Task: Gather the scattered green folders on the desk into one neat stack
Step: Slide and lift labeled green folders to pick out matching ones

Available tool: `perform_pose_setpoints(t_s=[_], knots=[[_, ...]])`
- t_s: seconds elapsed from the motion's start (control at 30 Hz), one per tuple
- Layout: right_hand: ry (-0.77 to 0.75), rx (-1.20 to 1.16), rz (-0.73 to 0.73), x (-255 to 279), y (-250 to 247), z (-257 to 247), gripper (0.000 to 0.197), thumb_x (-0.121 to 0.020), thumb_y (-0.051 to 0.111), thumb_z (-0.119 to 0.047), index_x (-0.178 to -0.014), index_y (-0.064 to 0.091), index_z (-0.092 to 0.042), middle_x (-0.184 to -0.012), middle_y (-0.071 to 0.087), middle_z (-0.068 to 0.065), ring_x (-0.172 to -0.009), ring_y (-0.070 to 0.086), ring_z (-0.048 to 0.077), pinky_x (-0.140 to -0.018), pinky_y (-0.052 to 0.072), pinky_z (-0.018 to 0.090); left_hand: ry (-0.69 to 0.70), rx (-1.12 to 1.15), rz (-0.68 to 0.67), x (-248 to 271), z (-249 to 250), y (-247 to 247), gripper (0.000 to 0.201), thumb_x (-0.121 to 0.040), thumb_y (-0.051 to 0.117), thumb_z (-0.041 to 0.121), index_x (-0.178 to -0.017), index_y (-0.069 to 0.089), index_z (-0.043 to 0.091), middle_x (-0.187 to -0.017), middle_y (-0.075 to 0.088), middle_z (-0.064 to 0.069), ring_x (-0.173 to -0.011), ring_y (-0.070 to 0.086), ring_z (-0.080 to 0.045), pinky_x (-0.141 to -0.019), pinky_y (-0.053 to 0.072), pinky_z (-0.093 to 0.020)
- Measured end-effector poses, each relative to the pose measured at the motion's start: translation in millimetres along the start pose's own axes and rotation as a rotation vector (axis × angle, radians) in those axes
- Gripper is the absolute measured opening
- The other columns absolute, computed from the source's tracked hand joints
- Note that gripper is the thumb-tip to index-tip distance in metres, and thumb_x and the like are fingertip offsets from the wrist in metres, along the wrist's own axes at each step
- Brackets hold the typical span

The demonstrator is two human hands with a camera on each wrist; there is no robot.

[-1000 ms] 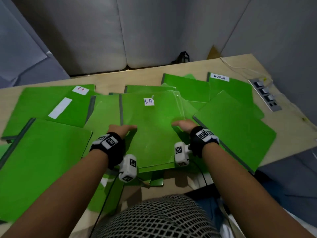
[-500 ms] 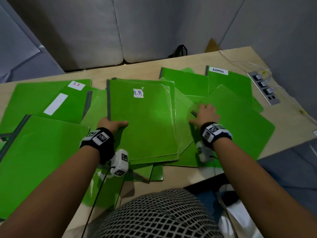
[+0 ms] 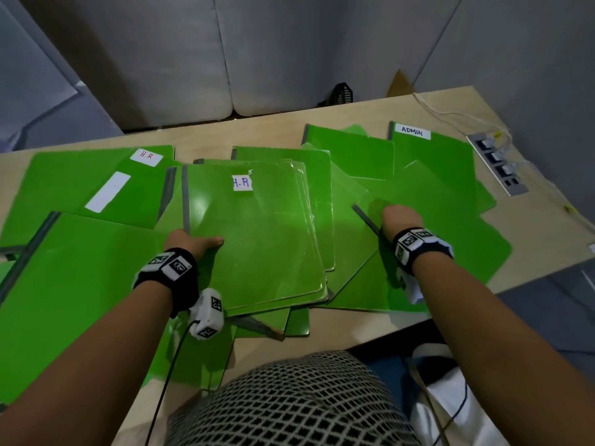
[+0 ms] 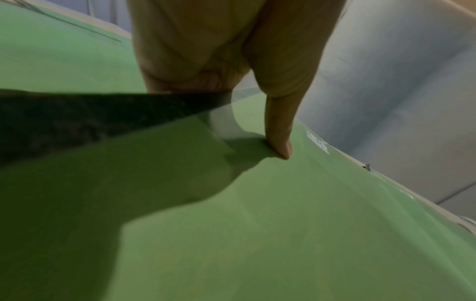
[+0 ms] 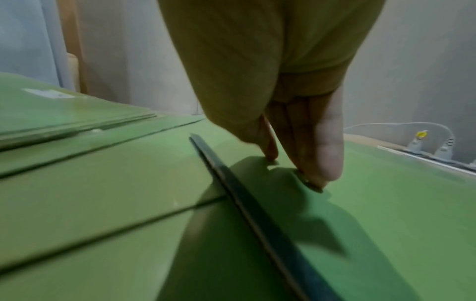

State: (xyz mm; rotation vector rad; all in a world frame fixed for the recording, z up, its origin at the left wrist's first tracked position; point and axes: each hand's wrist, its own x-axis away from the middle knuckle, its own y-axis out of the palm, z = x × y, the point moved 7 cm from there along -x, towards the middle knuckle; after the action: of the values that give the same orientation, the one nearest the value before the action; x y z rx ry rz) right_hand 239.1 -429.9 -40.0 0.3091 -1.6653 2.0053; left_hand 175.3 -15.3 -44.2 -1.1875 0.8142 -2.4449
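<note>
Several green folders lie scattered over the wooden desk [image 3: 264, 133]. A loose stack topped by a folder labelled H.R [image 3: 257, 239] sits in the middle. My left hand [image 3: 196, 241] grips the stack's dark left spine; in the left wrist view the thumb [image 4: 280, 132] lies on the top cover [image 4: 283, 224] and the other fingers go under the edge. My right hand [image 3: 401, 217] rests on a tilted folder [image 3: 450, 226] to the right. Its fingertips [image 5: 316, 179] press on the cover [image 5: 386, 224] just beside the dark spine.
A large folder [image 3: 74, 278] lies at the front left, with two labelled ones [image 3: 80, 181] behind it. An ADMIN folder [image 3: 431, 156] lies at the back right. A power strip [image 3: 497, 162] with white cables sits by the right edge. Some folders overhang the front edge.
My right hand left the stack's right side and moved right onto the tilted folder. My left hand slid the stack a little left and squared it.
</note>
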Motion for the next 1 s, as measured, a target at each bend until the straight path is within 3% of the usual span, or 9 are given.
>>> perform_pose_setpoints(t_s=[0.17,0.27,0.37,0.47,0.6,0.77,0.87,0.93,1.0], knots=[[-0.063,-0.038,0.041,1.9,-6.8,-10.6,0.042,-0.09,0.054,-0.044,-0.065,0.049,-0.011,-0.061,0.047,0.0,-0.051,0.047,0.013,-0.044,0.035,0.021,0.008,0.017,-0.007,-0.5,2.0,-1.5,0.084,-0.075,0.079,0.032,-0.137,0.037,-0.006,-0.135,0.05,-0.025,-0.119,0.052,-0.041,-0.087,0.049,-0.045],[-0.06,0.013,0.044,2.1,3.8,-19.5,0.034,-0.091,0.055,-0.039,-0.093,0.06,-0.006,-0.088,0.053,0.005,-0.057,0.049,0.013,-0.043,0.036,0.024,0.014,0.059,-0.007,0.0,0.5,-2.4,0.084,-0.075,0.079,0.032,-0.137,0.037,-0.006,-0.134,0.051,-0.024,-0.119,0.053,-0.041,-0.088,0.049,-0.044],[-0.082,0.098,0.048,6.2,10.9,-32.0,0.029,-0.093,0.054,-0.022,-0.117,0.057,-0.005,-0.121,0.043,0.011,-0.081,0.056,0.021,-0.059,0.048,0.029,0.02,0.181,-0.018,0.9,-3.6,-2.6,0.088,-0.072,0.081,0.03,-0.14,0.035,-0.001,-0.13,0.054,-0.022,-0.116,0.054,-0.041,-0.095,0.049,-0.048],[-0.133,0.158,0.057,8.1,7.1,-43.8,0.033,-0.093,0.054,-0.018,-0.124,0.054,-0.004,-0.121,0.047,0.01,-0.099,0.055,0.025,-0.07,0.052,0.035,0.078,0.367,-0.014,1.3,-0.8,-12.2,0.081,-0.075,0.079,0.016,-0.14,0.035,-0.003,-0.112,0.057,-0.017,-0.1,0.056,-0.031,-0.088,0.05,-0.039],[-0.147,-0.002,0.14,15.4,-42.4,-67.2,0.031,-0.098,0.044,-0.025,-0.112,0.057,-0.001,-0.105,0.053,0.011,-0.078,0.05,0.024,-0.063,0.043,0.032,0.124,0.467,0.054,-1.3,1.5,-47.4,0.074,-0.078,0.076,0.008,-0.138,0.036,-0.006,-0.088,0.054,-0.008,-0.098,0.059,-0.031,-0.08,0.049,-0.031],[-0.32,-0.366,0.149,33.1,-99.5,-150.2,0.028,-0.094,0.045,-0.025,-0.1,0.062,-0.003,-0.091,0.054,0.013,-0.086,0.055,0.027,-0.07,0.038,0.028,0.095,0.207,0.157,-16.7,-12.7,-85.0,0.082,-0.074,0.08,0.026,-0.138,0.037,-0.005,-0.127,0.055,-0.025,-0.115,0.055,-0.04,-0.095,0.049,-0.048],[-0.362,-0.575,0.066,31.0,-93.8,-188.9,0.026,-0.093,0.048,-0.022,-0.072,0.053,-0.008,-0.08,0.052,0.012,-0.079,0.05,0.025,-0.067,0.036,0.028,0.09,0.131,0.167,-20.4,-14.4,-90.6,0.085,-0.073,0.081,0.029,-0.139,0.037,-0.002,-0.133,0.052,-0.025,-0.12,0.052,-0.041,-0.098,0.047,-0.052],[-0.345,-0.616,0.059,28.1,-87.1,-189.7,0.018,-0.092,0.053,-0.025,-0.086,0.058,-0.009,-0.089,0.058,0.015,-0.087,0.056,0.027,-0.069,0.037,0.027,0.086,0.089,0.17,-22.4,-15.1,-90.9,0.084,-0.073,0.08,0.03,-0.138,0.038,-0.003,-0.135,0.051,-0.024,-0.122,0.051,-0.041,-0.1,0.045,-0.051],[-0.217,-0.613,0.077,18.0,-74.9,-160.6,0.04,-0.09,0.06,-0.029,-0.12,0.055,-0.003,-0.118,0.06,0.017,-0.109,0.058,0.031,-0.08,0.043,0.03,0.079,0.058,0.168,-23.5,-16.9,-90.8,0.083,-0.073,0.08,0.031,-0.137,0.039,-0.002,-0.134,0.051,-0.023,-0.121,0.051,-0.04,-0.1,0.046,-0.05]])
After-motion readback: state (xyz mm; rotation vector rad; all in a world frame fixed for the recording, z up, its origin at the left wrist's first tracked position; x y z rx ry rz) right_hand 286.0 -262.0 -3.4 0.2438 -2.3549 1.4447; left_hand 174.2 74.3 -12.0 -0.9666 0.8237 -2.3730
